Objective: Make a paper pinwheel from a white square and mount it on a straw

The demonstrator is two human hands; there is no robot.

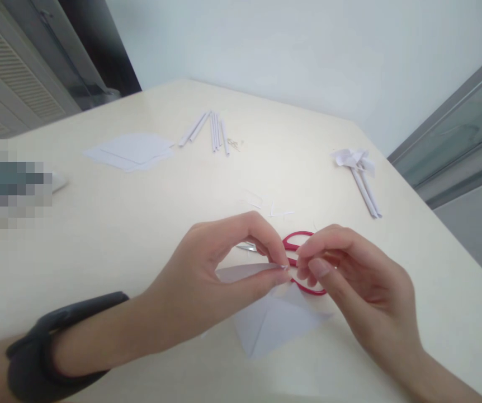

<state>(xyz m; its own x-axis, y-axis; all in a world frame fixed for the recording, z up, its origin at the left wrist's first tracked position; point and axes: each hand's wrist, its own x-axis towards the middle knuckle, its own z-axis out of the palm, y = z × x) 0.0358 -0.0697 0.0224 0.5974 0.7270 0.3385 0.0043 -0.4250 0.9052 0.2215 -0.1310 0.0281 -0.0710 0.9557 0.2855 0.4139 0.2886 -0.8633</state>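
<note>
A: Paper (272, 324), white, 1 pc, partly folded, lying on table (110, 235) just below both hands; one flap lifted toward the fingers.
B: Hands?
A: Left hand (211, 274): thumb & forefinger pressed together, pinching the raised flap tip. Right hand (350, 274): fingertips closed on the same tip from the other side, w/ remaining fingers curled under. The two pinches meet, touching.
B: Handling note?
A: Judgement only: keep both pinches close to the tip, hold the flap taut, keep lower sheet flat so the corner stays lined up. Thin paper, creases easily; light pressure.
B: Other items?
A: Scissors (297, 243), red handles, directly behind/under the fingers, partly hidden – blades point left. Closest obstruction; could snag the sheet edge. Paper scraps (266, 207), small, just beyond. Rolled paper sticks (213, 131), several, far side. Flat sheet stack (134, 151), far left. Finished paper pinwheel (360, 170) w/ stick, far right, well apart. Black wristband (52, 347) on left wrist. Pixelated patch at left edge: cannot tell.
</note>
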